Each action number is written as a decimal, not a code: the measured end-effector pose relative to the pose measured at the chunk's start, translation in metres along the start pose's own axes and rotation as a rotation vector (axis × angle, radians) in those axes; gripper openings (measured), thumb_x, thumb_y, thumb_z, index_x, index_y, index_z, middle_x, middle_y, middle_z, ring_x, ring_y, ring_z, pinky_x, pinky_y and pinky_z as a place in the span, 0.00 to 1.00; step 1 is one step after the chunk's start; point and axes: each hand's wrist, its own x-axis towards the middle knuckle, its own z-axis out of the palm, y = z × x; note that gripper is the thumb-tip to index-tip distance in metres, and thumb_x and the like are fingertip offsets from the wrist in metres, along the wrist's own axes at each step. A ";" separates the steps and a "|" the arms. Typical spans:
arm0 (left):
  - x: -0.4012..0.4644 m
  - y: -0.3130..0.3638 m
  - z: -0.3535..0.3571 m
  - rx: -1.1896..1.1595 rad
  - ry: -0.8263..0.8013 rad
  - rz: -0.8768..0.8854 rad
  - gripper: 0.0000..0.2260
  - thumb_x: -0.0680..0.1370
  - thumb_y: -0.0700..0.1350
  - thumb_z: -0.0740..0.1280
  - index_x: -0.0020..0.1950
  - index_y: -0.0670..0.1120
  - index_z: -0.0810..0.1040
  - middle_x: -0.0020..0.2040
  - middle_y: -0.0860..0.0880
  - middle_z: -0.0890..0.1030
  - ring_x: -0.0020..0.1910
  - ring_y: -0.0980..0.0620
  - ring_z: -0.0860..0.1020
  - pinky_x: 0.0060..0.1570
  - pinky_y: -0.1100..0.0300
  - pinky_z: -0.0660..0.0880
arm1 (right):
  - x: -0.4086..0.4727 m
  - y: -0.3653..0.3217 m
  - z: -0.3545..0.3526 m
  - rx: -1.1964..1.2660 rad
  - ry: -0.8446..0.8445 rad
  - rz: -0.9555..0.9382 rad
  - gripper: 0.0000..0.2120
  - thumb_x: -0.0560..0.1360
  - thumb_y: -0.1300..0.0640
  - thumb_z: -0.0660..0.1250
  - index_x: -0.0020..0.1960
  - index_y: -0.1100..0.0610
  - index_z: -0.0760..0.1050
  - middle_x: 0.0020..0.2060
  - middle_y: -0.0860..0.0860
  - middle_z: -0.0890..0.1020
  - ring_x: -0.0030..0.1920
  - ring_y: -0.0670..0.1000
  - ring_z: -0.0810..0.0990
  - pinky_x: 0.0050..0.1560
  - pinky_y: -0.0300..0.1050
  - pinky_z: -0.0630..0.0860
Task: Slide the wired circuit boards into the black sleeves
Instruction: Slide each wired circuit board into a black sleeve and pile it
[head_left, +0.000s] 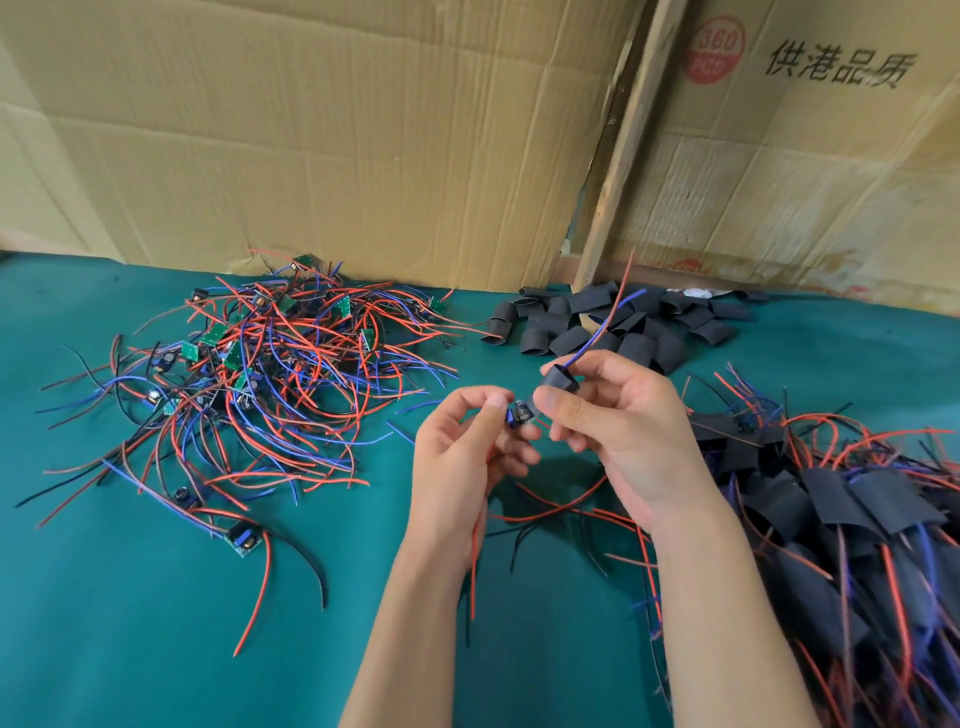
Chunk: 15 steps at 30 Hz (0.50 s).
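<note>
1. The left hand (470, 441) was held above the green table (130, 623), its thumb and forefinger pinched on a wired circuit board (521, 414); the other fingers were curled beneath. Red and black leads hung from under that hand toward the table.
2. The right hand (623, 431) was level with it and just to its right, thumb and fingers closed round a black sleeve (558, 378). The sleeve's mouth appeared rounded open.
3. The board lay just below and to the left of the sleeve, near it; contact could not be confirmed. A red lead and a blue lead (605, 325) emerged from the sleeve's far end and rose up and to the right, so these appeared already threaded through.
4. The sleeve's long axis ran roughly from lower left to upper right, in line with those leads. The board's own long axis was too obscured by fingers to state.
5. Judgement: the board would need to travel up and to the right into the sleeve mouth; neither hand was markedly nearer.
6. Beyond: finished sleeved boards (831, 519) heaped at right, unsleeved boards (260, 364) at left, spare sleeves (623, 322) farthest.
</note>
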 end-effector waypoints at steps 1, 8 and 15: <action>0.000 0.000 0.000 -0.005 0.000 0.001 0.04 0.83 0.42 0.64 0.48 0.45 0.75 0.34 0.45 0.82 0.27 0.52 0.78 0.29 0.65 0.74 | 0.000 0.001 0.002 0.027 0.004 0.006 0.12 0.65 0.58 0.79 0.46 0.54 0.82 0.33 0.56 0.81 0.30 0.50 0.76 0.29 0.39 0.69; 0.000 0.002 0.003 -0.074 0.059 -0.039 0.04 0.84 0.43 0.62 0.49 0.47 0.71 0.32 0.48 0.80 0.26 0.55 0.75 0.30 0.65 0.73 | 0.002 0.006 0.013 -0.024 0.010 -0.042 0.11 0.73 0.61 0.77 0.49 0.57 0.76 0.33 0.49 0.81 0.31 0.46 0.76 0.28 0.35 0.68; 0.002 0.001 0.004 -0.126 0.082 -0.055 0.04 0.85 0.42 0.60 0.50 0.46 0.71 0.30 0.50 0.78 0.27 0.57 0.75 0.30 0.66 0.74 | 0.003 0.005 0.007 -0.096 -0.067 -0.082 0.10 0.73 0.64 0.76 0.50 0.59 0.77 0.36 0.48 0.84 0.33 0.43 0.78 0.32 0.29 0.72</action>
